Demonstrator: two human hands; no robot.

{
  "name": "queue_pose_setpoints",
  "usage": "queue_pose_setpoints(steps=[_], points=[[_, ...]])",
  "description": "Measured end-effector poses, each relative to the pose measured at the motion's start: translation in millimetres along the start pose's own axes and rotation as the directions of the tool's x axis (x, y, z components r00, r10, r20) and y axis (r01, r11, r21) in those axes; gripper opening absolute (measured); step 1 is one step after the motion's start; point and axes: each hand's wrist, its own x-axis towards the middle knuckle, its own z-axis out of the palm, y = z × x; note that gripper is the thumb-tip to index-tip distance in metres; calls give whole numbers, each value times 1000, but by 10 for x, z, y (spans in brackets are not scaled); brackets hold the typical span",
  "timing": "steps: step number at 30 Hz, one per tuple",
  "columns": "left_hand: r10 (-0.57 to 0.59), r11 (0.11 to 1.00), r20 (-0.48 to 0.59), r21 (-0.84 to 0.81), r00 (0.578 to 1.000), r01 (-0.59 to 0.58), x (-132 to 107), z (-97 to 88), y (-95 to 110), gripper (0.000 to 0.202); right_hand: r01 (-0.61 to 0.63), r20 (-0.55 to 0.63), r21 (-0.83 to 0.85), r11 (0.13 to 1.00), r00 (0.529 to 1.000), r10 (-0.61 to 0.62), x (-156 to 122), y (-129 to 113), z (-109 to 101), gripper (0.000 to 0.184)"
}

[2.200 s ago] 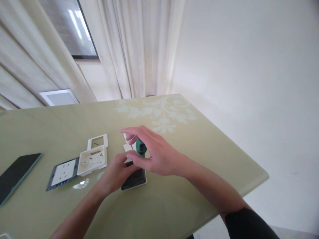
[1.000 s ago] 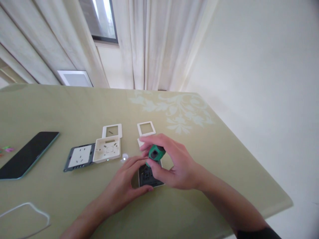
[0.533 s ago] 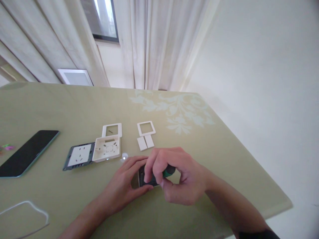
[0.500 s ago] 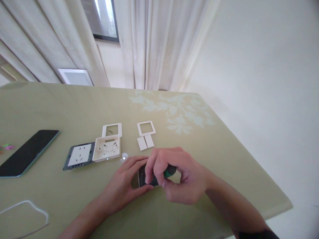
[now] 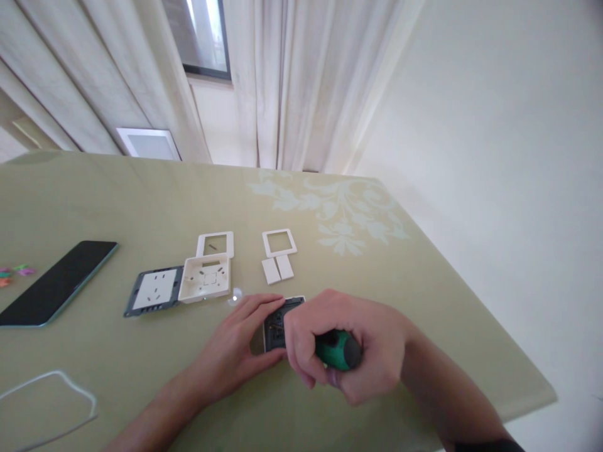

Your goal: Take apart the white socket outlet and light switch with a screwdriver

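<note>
My left hand (image 5: 242, 339) steadies a dark wall switch module (image 5: 275, 328) with a white edge, thumb at its near side and fingers at its far side. My right hand (image 5: 346, 342) is wrapped round a screwdriver (image 5: 335, 349) with a green and black handle; its tip is hidden behind the fingers, over the module's right part. Beyond the hands lie a white square frame (image 5: 265, 243) and two white rocker plates (image 5: 277, 269) side by side.
To the left are a white back box (image 5: 183, 287), a socket panel (image 5: 136, 309), another white frame (image 5: 229, 245) and a small clear piece (image 5: 235, 297). Farther left lie a dark phone (image 5: 59, 282), colourful bits (image 5: 23, 270) and a white cord (image 5: 70, 391). The table (image 5: 405, 276) ends at the right beside a wall.
My right hand has shifted right and a little nearer, tilting so more of the green handle shows. More of the module's inside is uncovered. My left hand keeps its hold.
</note>
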Motion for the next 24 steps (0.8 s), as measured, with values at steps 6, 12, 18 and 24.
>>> queue_pose_setpoints(steps=[6,12,18,24], points=[[17,999,-5,32,1000,-17,-27,48,-67,72,-43,368,18,999,929,34,18,78,1,17],[28,997,1,67,1000,-28,-4,34,-34,67,126,501,115,985,849,-168,5,363,54,27],[49,995,7,88,999,-49,-8,33,-44,71,-34,641,-29,999,767,45,56,199,17,37],[71,993,3,99,997,-71,-6,39,-46,69,116,637,-73,991,770,-43,70,168,31,49]])
